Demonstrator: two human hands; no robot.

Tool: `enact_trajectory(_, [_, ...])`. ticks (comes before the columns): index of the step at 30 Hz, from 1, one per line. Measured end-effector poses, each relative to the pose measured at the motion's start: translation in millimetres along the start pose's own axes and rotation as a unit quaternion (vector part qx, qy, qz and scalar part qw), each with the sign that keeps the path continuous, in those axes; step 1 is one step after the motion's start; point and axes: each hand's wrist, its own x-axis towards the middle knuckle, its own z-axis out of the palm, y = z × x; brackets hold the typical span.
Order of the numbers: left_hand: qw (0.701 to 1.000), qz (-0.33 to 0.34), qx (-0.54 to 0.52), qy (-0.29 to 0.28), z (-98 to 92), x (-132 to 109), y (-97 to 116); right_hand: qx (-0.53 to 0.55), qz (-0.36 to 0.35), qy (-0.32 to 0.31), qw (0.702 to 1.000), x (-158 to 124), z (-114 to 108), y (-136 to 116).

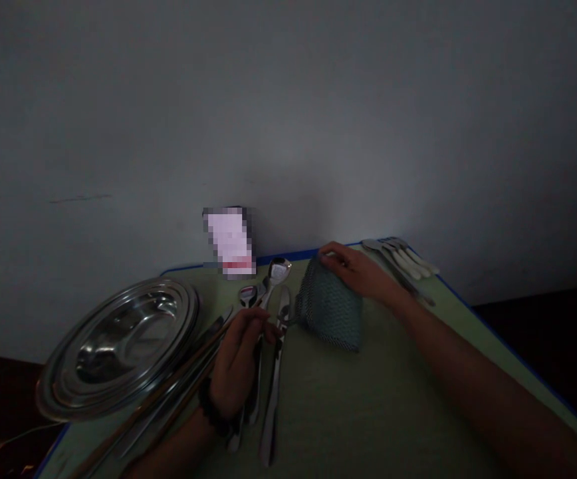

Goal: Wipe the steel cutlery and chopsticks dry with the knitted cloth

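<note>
My right hand (pixel 349 269) is closed on the upper edge of a grey-green mesh holder (pixel 333 309), which stands tilted on the table. My left hand (pixel 238 349), with a dark bracelet at the wrist, is closed over a group of metal cutlery, its fingertips pinched together. What they hold cannot be made out. A thin piece shows between these fingertips and the holder's left side. Just beyond the left hand lie a large spoon (pixel 279 269) and a smaller spoon (pixel 247 295). To its right is a table knife (pixel 271 406).
Stacked steel plates (pixel 54 392) sit at the table's left. Chopsticks (pixel 119 436) lie between them and my left arm. White-handled cutlery (pixel 418 264) rests at the far right corner. A blurred-out phone-like screen (pixel 231 239) leans on the wall (pixel 288 120) behind the green table (pixel 358 412).
</note>
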Motion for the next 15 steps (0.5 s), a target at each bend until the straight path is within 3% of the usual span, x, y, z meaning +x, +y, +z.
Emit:
enact_trajectory(3, [1.000, 0.009, 0.018, 0.001, -0.5, -0.2, 0.1, -0.070, 0.067, 0.006, 0.995, 1.7, 27.7, 3.9])
enact_trajectory(6, [1.000, 0.010, 0.006, -0.004, -0.1, -0.3, -1.2, -0.091, 0.116, -0.007, 0.989, 1.7, 34.2, 8.4])
enact_trajectory(10, [1.000, 0.007, -0.005, -0.010, 1.3, 0.0, -1.2, -0.056, 0.102, -0.099, 0.988, -0.4, 10.5, 12.1])
enact_trajectory(15, [0.999, 0.017, 0.025, -0.021, 1.9, 0.4, 2.3, -0.188, 0.159, -0.144, 0.959, -8.7, -14.0, 16.6])
